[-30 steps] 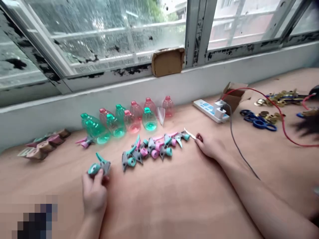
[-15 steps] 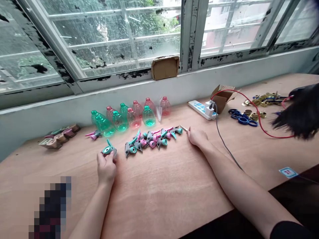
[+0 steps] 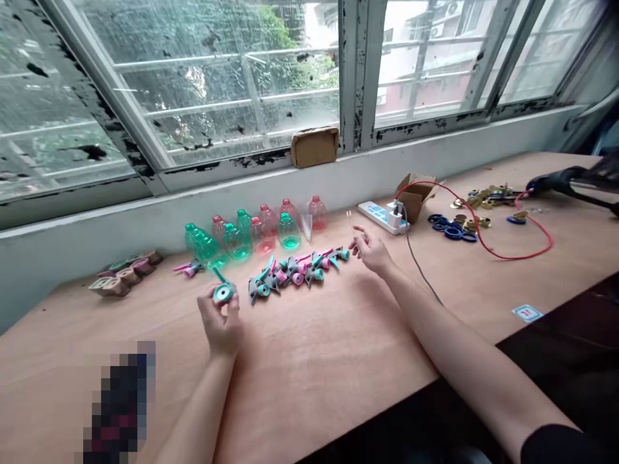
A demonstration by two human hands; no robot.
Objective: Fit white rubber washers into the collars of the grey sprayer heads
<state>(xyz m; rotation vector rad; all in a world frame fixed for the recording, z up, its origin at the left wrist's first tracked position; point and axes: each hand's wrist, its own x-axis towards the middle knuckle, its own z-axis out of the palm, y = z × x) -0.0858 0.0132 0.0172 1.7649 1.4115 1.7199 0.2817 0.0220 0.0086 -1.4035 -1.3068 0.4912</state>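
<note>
My left hand [image 3: 221,319] is lifted off the wooden table [image 3: 309,361] and grips a teal and grey spray-trigger head [image 3: 223,291], its round collar facing me. My right hand [image 3: 371,250] is raised just right of a row of teal, pink and grey trigger heads [image 3: 294,269], pinching a thin clear tube [image 3: 349,218] that points upward. Behind the row stand several small teal and pink plastic bottles [image 3: 251,233] near the wall.
Small paper-wrapped boxes [image 3: 124,273] lie at the far left. A white power strip [image 3: 382,216] with a red cable [image 3: 503,245] and a grey cable sits at the back right, next to blue rings and brass parts [image 3: 459,225]. A cardboard box [image 3: 314,145] rests on the sill.
My left hand has lifted the trigger head off the table and turned its collar toward me. My right hand has risen from the table with the thin tube. The view has tilted up.
</note>
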